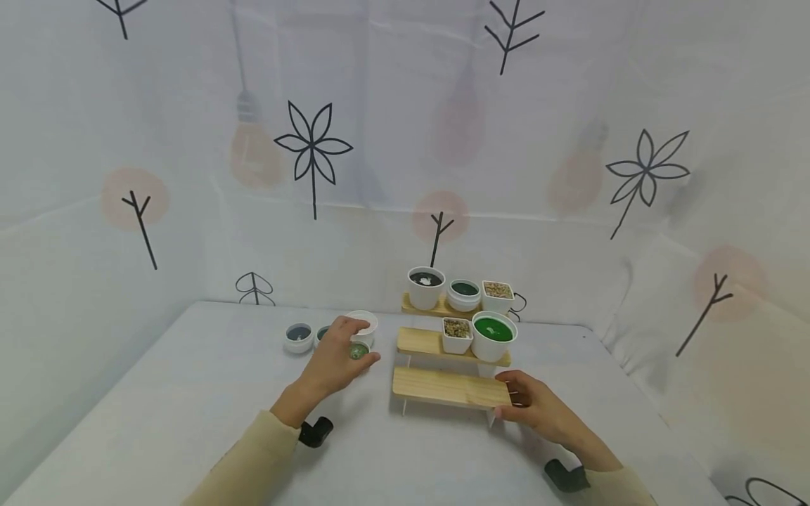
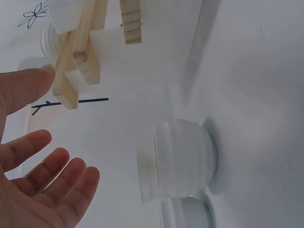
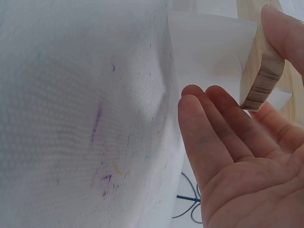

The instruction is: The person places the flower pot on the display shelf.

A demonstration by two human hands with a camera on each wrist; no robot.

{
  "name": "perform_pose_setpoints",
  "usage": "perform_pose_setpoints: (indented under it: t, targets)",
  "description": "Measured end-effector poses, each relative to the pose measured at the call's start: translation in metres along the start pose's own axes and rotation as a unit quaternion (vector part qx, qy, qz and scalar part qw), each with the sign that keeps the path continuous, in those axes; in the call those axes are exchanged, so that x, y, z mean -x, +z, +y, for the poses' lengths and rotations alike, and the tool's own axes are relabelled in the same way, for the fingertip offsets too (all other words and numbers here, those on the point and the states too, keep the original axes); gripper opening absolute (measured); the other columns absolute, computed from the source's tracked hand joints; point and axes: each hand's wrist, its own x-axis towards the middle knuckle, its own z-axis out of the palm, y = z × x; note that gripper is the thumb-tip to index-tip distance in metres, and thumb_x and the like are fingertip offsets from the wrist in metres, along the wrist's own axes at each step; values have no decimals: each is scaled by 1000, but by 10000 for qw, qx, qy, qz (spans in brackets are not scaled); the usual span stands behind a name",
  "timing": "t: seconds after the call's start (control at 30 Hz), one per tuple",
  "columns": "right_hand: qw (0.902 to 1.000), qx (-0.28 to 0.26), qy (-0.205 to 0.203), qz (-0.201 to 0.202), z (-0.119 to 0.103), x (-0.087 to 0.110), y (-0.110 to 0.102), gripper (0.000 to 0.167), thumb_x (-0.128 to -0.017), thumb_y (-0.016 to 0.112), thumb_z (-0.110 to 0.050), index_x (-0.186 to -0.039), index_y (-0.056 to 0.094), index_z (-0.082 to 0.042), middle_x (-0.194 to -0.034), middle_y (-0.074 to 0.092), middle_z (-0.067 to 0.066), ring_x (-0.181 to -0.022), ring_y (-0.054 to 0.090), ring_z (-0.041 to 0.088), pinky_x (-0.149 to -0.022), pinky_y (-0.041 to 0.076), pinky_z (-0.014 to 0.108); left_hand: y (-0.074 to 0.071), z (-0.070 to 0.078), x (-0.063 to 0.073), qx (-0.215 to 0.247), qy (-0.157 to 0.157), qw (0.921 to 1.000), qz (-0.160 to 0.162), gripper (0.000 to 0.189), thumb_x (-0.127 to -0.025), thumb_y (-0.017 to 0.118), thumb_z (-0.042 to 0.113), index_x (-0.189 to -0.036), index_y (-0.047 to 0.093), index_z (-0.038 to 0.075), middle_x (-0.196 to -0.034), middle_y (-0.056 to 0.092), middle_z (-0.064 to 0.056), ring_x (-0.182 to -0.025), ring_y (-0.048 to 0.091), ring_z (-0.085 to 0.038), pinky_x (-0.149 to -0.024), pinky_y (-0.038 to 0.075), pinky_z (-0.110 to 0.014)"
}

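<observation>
Above the group of small pots on the left, my left hand [image 1: 335, 358] hovers with its fingers apart. A small pot with green contents [image 1: 358, 351] shows below its thumb side. In the left wrist view a gap separates the fingers [image 2: 61, 171] from a ribbed white pot [image 2: 185, 156]. My right hand [image 1: 538, 409] holds the right end of the lowest wooden shelf [image 1: 449, 388] of a tiered stand. Its thumb rests on the board's front edge and its index finger lies at the back edge; the other fingers extend below the board [image 3: 263, 78].
A white pot with dark contents [image 1: 297, 339] and a larger white pot [image 1: 367, 325] stand near the left hand. On the middle tier sit a square gravel pot [image 1: 456, 336] and a round green-filled pot [image 1: 493, 337]. Several pots occupy the back tier [image 1: 414, 305].
</observation>
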Motion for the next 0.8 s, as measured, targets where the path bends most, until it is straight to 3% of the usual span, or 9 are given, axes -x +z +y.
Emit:
perform_pose_setpoints:
  t: [0.53, 0.8]
  targets:
    - [9999, 83, 48, 43, 2, 0, 0, 59, -84, 74, -23, -128, 46, 3, -125, 54, 23, -107, 60, 33, -87, 52, 38, 6, -24, 3, -296, -822, 9957, -311, 59, -73, 83, 25, -122, 59, 3, -115, 55, -15, -105, 55, -30, -92, 46, -45]
    - [9998, 194, 54, 59, 3, 0, 0, 59, -84, 74, -24, -128, 46, 3, -124, 55, 23, -106, 60, 33, -86, 52, 38, 8, -31, 2, -324, -1286, 9890, -649, 60, -73, 83, 28, -122, 59, 4, -120, 53, -15, -108, 54, -28, -95, 44, -45]
